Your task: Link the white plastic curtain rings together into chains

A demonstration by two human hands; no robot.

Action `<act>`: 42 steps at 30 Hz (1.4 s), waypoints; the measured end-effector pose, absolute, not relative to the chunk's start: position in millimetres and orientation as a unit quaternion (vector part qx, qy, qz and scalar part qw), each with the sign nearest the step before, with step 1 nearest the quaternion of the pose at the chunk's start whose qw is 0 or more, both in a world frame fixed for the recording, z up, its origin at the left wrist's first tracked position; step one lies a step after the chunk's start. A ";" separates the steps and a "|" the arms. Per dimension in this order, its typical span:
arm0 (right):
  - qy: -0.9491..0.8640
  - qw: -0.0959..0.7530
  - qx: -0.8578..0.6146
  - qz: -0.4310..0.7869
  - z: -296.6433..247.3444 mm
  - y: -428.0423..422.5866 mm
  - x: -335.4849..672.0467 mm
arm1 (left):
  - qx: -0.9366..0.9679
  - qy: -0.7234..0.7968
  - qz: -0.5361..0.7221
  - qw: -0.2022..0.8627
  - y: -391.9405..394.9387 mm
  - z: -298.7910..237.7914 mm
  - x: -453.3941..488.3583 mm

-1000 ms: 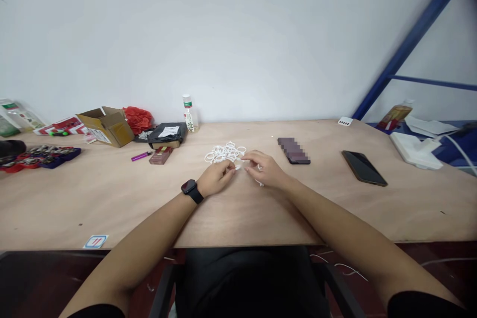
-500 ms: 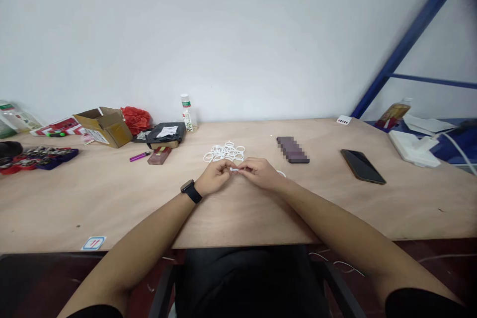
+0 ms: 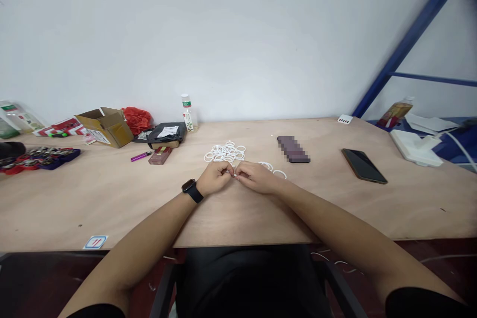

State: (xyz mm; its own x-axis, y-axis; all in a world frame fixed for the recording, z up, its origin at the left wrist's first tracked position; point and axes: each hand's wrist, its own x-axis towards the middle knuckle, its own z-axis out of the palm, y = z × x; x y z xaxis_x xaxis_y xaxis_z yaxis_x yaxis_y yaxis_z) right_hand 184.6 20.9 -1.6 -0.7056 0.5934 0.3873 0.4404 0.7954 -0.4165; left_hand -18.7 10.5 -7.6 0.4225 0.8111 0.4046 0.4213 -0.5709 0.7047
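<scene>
Fingertips meet over the table, where my left hand (image 3: 216,177) and my right hand (image 3: 258,177) are both closed in a pinch. Only a tiny bit of a white ring shows between them; the fingers hide the rest. Just beyond my left hand lies a heap of thin white rings (image 3: 224,150). Beside my right wrist a separate white ring (image 3: 279,174) rests flat, with white rings (image 3: 266,165) partly hidden behind that hand.
A dark phone (image 3: 364,166) and a pixelated dark item (image 3: 293,149) lie to the right. To the left are a maroon box (image 3: 160,155), a purple pen-like item (image 3: 140,156), a black parcel (image 3: 166,133), an open carton (image 3: 106,126) and a bottle (image 3: 189,113).
The white piece between my fingers showed more clearly before; now the fingertips nearly cover it. My right hand has shifted slightly, uncovering more rings behind it.
</scene>
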 end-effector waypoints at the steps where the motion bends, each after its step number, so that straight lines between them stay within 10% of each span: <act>1: -0.913 0.253 -0.286 0.147 -1.0 20.3 184.3 | 0.806 0.380 0.375 0.256 11.3 -8.1 -19.3; 18: -0.921 0.202 -0.320 0.096 -3.3 32.6 197.8 | 0.858 0.457 0.224 0.074 30.6 -21.8 -36.5; 32: -0.890 0.299 -0.307 0.157 -2.7 34.7 199.8 | 0.782 0.348 0.395 0.335 20.6 -14.5 -22.0; 42: -0.879 0.299 -0.325 0.180 -2.5 33.4 198.5 | 0.815 0.359 0.369 0.266 15.8 -7.0 -19.3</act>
State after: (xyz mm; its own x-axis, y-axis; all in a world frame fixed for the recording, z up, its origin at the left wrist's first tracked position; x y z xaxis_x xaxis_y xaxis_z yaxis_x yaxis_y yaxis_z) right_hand 198.5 33.4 -2.5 -0.6105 0.6788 0.4081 0.4639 0.7241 -0.5104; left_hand -19.3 15.8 -7.0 0.4700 0.7812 0.4108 0.3888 -0.6011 0.6982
